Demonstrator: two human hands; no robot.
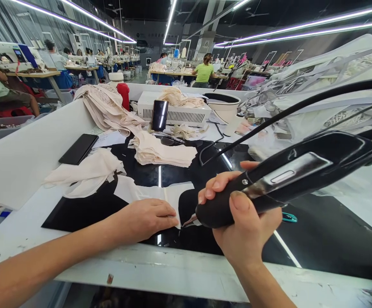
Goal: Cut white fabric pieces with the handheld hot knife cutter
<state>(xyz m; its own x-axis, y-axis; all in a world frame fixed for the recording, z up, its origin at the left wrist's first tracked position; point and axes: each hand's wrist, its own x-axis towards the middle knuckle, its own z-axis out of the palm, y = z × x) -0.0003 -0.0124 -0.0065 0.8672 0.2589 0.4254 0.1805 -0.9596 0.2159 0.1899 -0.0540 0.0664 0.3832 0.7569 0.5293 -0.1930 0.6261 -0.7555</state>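
My right hand [243,214] is wrapped round a black, corded hot-knife cutter [288,171] with a silver lever on its side. Its narrow metal tip points left and down, close to the lower corner of a cream fabric piece [176,194]. On that corner lies my left hand [150,218], fingers together and bent, pressing the cloth against the black board [141,173]. The left thumb is hidden. Whether the tip touches the fabric is hard to make out. A neat stack of cream fabric pieces [165,149] sits just behind.
Loose cream cloth [90,171] and a black phone [78,149] lie on the left. At the back are a white vented box [186,115] and a round tub [222,109]. The cutter's black cable [288,113] arches across the right, before a heap of plastic-wrapped material [330,85].
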